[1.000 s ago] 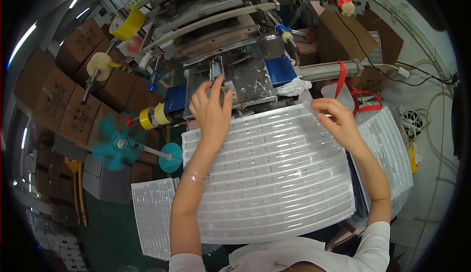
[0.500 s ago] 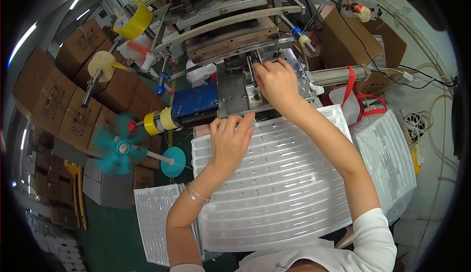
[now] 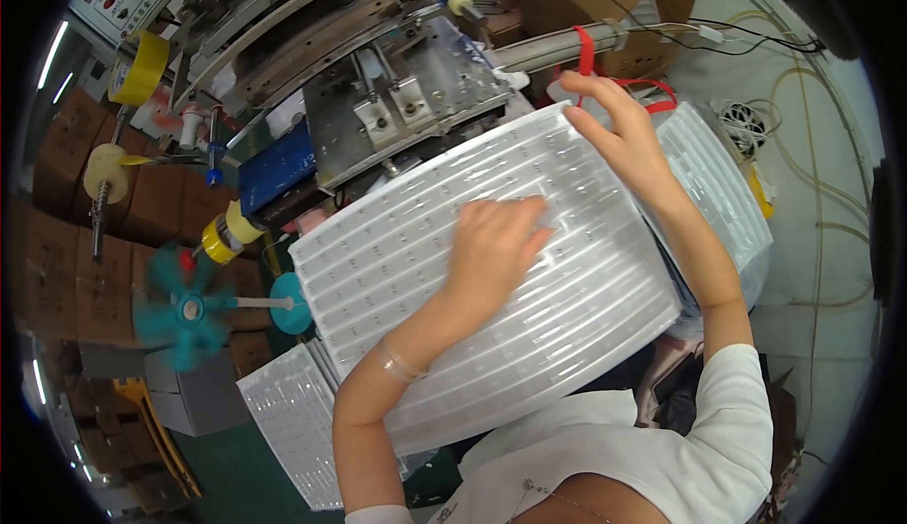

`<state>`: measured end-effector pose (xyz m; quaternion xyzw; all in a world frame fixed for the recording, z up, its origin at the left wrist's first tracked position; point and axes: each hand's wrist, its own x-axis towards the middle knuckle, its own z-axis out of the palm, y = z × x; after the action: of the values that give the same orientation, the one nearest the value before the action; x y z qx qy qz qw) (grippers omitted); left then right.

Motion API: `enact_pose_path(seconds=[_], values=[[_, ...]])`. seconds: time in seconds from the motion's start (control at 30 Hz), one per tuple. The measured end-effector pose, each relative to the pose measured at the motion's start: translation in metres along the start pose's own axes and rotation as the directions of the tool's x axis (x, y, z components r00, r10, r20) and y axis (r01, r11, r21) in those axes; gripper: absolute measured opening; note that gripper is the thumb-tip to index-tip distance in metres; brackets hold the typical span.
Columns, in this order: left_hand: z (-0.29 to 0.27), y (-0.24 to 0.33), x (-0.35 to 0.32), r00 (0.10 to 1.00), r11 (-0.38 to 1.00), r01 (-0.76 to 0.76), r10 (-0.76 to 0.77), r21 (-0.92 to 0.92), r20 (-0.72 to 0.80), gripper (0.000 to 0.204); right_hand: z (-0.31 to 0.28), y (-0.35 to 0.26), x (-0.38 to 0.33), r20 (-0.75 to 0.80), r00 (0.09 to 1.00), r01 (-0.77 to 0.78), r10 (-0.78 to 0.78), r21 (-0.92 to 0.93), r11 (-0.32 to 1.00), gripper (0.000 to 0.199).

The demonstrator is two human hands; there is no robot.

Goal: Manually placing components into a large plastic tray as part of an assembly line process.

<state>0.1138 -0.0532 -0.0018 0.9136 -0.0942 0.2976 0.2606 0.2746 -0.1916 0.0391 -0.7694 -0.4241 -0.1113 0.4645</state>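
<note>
A large white ribbed plastic tray [image 3: 416,373], with small clear pieces in rows along its grooves, lies in front of me, tilted across my lap side. Over the tray's middle is my left hand [image 3: 496,255], its fingers curled; anything within them is too small or hidden to make out. My right hand [image 3: 624,132] hovers at the tray's far right corner, thumb and fingers apart, with nothing seen between them. Beyond the far edge sits the machine's metal bed [image 3: 340,137], carrying a small two-part metal fixture [image 3: 395,113] that neither hand touches.
A turquoise fan [image 3: 189,309] spins at the left, near a yellow tape roll [image 3: 140,68]. More ribbed trays lie left [image 3: 298,420] and right [image 3: 718,193]. Red straps [image 3: 586,51] hang beyond my right hand. Cardboard boxes [image 3: 71,231] stand along the left.
Both hands have left the machine bed: my left moved over the tray's middle, my right to its far right corner. My view has turned, so the machine appears farther left.
</note>
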Motion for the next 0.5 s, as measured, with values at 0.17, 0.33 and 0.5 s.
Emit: enact_pose_path(seconds=[0.17, 0.33, 0.5], values=[[0.092, 0.039, 0.029, 0.986, 0.998, -0.042, 0.036, 0.035, 0.163, 0.028, -0.04, -0.018, -0.028, 0.061, 0.997, -0.048, 0.05, -0.034, 0.998, 0.024], [0.148, 0.041, 0.016, 0.949, 0.909, -0.201, 0.089, 0.364, 0.302, 0.029, -0.046, -0.035, -0.051, 0.098, 0.995, 0.024, -0.032, 0.08, 0.996, 0.019], [0.013, 0.044, -0.045, 0.983, 0.998, 0.063, -0.06, -0.009, 0.171, 0.033, 0.035, -0.057, -0.048, 0.197, 0.971, 0.099, -0.132, 0.169, 0.981, 0.022]])
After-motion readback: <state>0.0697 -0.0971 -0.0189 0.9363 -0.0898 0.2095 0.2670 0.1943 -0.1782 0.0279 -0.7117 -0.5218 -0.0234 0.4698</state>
